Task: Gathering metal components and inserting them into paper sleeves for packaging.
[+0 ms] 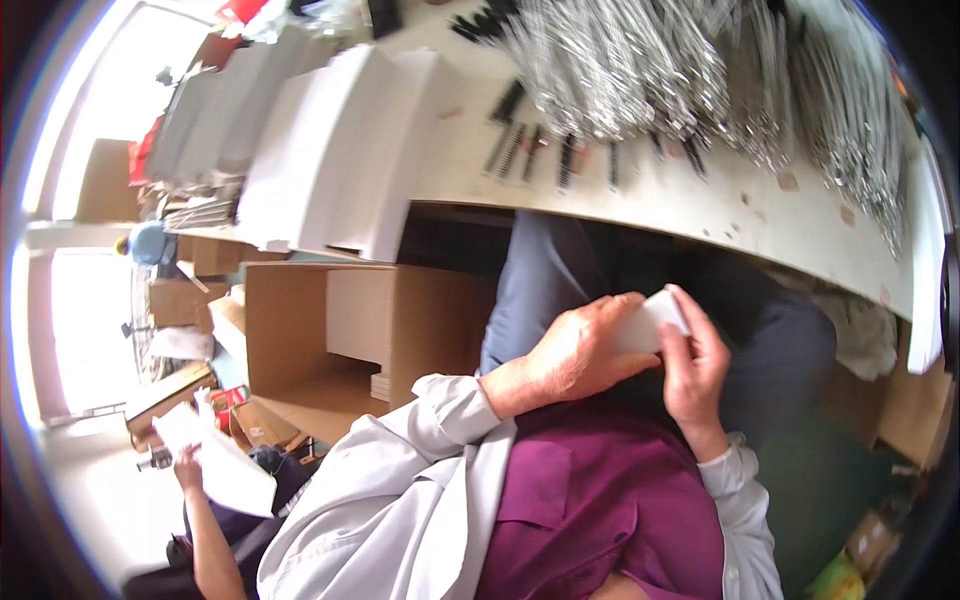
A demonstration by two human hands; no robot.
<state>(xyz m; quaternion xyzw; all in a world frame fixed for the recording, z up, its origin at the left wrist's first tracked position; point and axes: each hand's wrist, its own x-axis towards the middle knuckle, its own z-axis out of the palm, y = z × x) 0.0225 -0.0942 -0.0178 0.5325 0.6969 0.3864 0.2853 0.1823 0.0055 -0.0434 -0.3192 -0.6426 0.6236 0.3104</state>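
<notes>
A small white box point(648, 325), its end toward my right fingers, is held over my lap in front of the table edge. My left hand point(580, 350) wraps round its left side, with the thumb along the near edge. At its right end my right hand point(697, 365) pinches it between thumb and fingers. Part of the box is hidden by the left hand, so its full length does not show.
Thin shiny metal rods point(620, 75) lie in thick bundles on the table point(450, 165), with short dark coiled pieces point(515, 150) before them. White stacks point(315, 150) stand left. Below is an open cardboard box point(290, 330). At lower left another person's hand point(187, 468) holds a white sheet point(230, 470).
</notes>
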